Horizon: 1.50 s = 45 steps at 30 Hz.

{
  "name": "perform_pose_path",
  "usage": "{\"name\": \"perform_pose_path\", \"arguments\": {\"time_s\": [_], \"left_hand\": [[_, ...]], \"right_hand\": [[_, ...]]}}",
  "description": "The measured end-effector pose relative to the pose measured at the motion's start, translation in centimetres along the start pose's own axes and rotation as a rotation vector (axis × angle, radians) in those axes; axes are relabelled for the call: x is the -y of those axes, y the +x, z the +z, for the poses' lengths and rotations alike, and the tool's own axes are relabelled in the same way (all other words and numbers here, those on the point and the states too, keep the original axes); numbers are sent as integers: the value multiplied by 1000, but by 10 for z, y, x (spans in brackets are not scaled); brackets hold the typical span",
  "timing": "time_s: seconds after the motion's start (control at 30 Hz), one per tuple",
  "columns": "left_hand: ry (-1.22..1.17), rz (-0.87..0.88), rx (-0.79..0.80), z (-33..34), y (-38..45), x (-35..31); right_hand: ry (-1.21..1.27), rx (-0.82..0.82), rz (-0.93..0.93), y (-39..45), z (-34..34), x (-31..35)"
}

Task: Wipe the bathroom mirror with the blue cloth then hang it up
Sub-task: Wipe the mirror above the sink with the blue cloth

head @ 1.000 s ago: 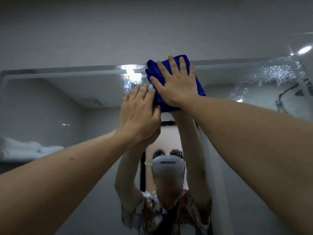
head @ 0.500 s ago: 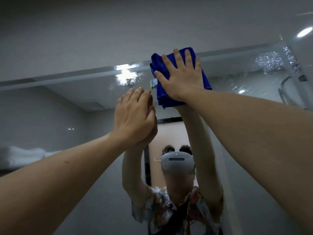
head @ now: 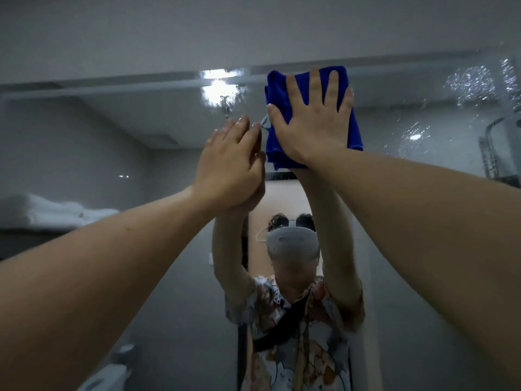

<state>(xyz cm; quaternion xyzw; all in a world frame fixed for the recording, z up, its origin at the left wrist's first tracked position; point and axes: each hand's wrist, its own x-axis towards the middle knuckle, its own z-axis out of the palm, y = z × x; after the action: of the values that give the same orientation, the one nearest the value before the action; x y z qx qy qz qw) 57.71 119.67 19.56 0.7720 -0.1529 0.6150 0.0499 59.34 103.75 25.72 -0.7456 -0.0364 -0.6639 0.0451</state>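
mirror [head: 84, 142] upper band wet, droplets [head: 468, 83] right of blue cloth [head: 353, 128]. right hand [head: 313, 119] flat, fingers spread, pressing cloth at mirror's top edge; left hand [head: 228, 170] open, empty, just left. advise even pressure, overlapping strokes rightward.

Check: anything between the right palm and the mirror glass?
Head view: the blue cloth lies flat between the right hand and the mirror.
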Motion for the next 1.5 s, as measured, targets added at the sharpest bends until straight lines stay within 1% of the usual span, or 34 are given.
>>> {"name": "perform_pose_path", "arguments": {"time_s": [0.1,0.27,0.43,0.53,0.63,0.8,1.07,1.33,1.5], "left_hand": [[16,-6,18,-4,-3,3],[7,-5,-46,-12,-27,1],[-12,26,-99,-2,-64,5],[-9,6,-118,6,-86,4],[15,2,-97,11,-107,3],[9,47,-85,12,-139,6],[66,84,-18,15,-173,8],[1,147,41,27,-226,-1],[-37,114,98,33,-253,-12]], "right_hand": [[-5,7,5,-18,2,2],[-7,28,44,-56,7,6],[-21,36,87,-91,12,12],[-34,37,91,-115,16,15],[-44,42,93,-136,17,15],[-63,54,99,-169,16,18],[-92,87,115,-212,16,20],[-95,140,114,-272,19,19],[-95,181,93,-324,24,12]]}}
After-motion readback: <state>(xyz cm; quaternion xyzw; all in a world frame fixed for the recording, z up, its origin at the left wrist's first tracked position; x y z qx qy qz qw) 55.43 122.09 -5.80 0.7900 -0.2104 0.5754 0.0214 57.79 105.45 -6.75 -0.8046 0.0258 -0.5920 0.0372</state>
